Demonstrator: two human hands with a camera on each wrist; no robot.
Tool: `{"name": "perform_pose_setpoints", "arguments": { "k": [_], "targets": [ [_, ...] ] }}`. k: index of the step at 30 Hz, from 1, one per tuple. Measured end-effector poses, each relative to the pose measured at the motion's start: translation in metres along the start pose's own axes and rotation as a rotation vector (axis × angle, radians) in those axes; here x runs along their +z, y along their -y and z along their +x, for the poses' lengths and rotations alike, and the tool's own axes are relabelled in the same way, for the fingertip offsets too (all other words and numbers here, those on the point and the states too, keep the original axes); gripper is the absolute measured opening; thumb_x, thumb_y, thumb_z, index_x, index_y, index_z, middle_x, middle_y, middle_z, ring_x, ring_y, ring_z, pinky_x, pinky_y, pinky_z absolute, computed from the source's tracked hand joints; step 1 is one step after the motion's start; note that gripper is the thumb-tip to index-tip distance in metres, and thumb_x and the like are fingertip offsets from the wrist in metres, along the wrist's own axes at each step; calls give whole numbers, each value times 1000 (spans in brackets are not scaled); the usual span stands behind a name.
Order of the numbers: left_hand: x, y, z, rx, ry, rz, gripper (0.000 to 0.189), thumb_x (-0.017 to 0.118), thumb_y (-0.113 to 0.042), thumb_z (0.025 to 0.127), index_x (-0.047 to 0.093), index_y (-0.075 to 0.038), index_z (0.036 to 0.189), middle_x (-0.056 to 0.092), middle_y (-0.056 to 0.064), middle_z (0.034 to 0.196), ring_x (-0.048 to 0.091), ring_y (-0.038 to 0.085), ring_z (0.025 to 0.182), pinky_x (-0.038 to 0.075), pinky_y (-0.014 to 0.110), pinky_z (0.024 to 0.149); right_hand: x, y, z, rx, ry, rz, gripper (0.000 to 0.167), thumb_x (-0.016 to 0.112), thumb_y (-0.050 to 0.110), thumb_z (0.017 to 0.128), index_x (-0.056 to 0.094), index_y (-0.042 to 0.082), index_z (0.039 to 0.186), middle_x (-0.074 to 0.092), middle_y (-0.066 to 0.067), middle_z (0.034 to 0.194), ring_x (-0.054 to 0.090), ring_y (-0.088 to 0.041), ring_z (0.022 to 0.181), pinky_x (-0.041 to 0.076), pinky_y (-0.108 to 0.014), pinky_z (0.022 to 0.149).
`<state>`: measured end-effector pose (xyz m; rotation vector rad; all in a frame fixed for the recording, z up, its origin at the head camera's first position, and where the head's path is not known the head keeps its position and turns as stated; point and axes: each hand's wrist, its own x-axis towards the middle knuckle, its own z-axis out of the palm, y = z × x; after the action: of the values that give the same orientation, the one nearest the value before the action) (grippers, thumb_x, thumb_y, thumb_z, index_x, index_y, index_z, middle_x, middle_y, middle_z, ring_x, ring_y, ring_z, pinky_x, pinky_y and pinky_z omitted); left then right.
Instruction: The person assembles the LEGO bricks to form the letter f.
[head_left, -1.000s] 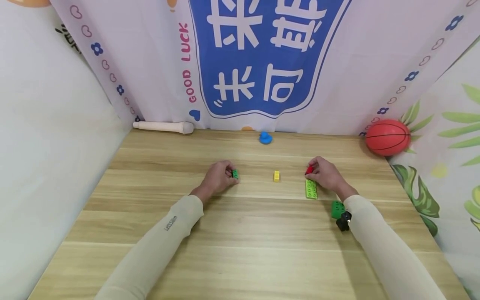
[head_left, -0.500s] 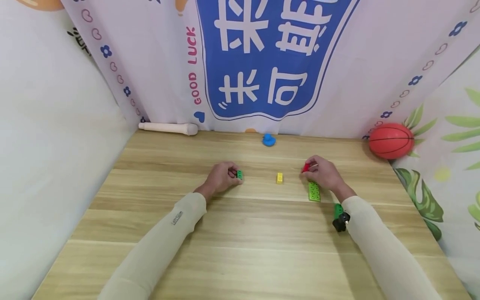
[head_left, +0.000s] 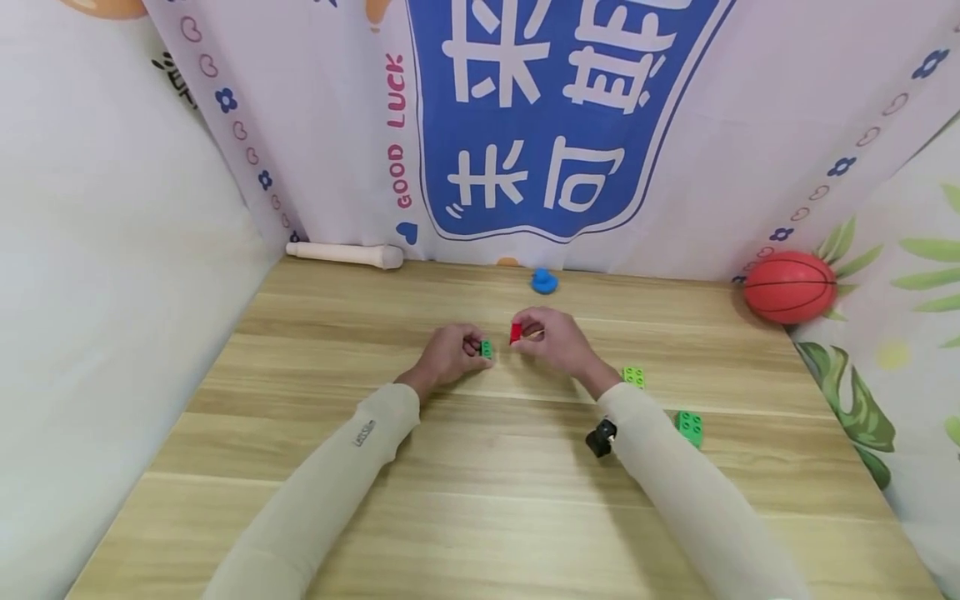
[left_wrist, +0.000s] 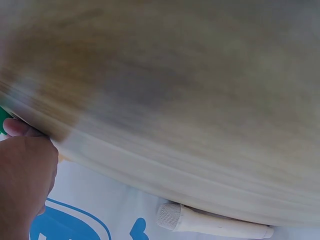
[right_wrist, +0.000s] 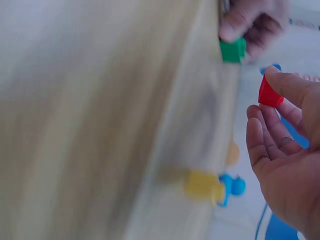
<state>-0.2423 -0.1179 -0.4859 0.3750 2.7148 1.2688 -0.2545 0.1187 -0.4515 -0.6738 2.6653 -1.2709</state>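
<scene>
Head view, right grip [head_left: 558, 340]: pinching the red block [head_left: 515, 333] at its 9 o'clock.
Left grip [head_left: 450, 350]: pinching the green block [head_left: 487, 349] at its 3 o'clock, near red but apart.
Hard to see: yellow block [right_wrist: 202, 186], mostly behind the right grip; blurred in right wrist view.
In the way: right sleeve [head_left: 675, 467], hiding part of the lime plate [head_left: 634, 377], 4 o'clock from the right grip.
Around right grip: duck [head_left: 544, 282] near 12, ball [head_left: 790, 287] toward 3.

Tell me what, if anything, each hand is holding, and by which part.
The left hand pinches a small green block; the right hand pinches a red block. Each block is held at its near and far ends.
</scene>
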Motion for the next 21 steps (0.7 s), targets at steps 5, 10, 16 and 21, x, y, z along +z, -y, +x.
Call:
{"name": "perform_pose_setpoints", "arguments": {
  "k": [5,10,16,21],
  "targets": [
    [1,0,1,0,0,-7,33,91,-11,87,76,3,113,77,14,103,68,17,89,59,27,82,24,4,5,2,34,13,32,83,7,94,74,1,124,76,-15,117,74,-29,109,62,-42,98],
    [-1,-3,1,3,0,8,31,92,-11,86,76,2,110,77,14,102,68,17,89,59,27,83,34,4,5,18,41,16,31,85,6,92,75,1,120,75,-15,116,74,-27,107,62,-39,96],
    [-1,-5,-1,-3,1,2,29,91,-10,87,77,1,110,76,13,101,67,17,89,58,27,83,40,0,5,46,-5,-37,30,87,7,90,77,4,117,74,-12,115,72,-25,106,62,-38,96],
    [1,-2,-2,7,-6,-8,28,91,-8,86,77,2,109,76,13,100,66,16,87,57,25,80,44,-2,5,49,-49,-40,29,87,10,91,77,5,118,76,-11,114,73,-23,106,61,-39,96]
  ]
}}
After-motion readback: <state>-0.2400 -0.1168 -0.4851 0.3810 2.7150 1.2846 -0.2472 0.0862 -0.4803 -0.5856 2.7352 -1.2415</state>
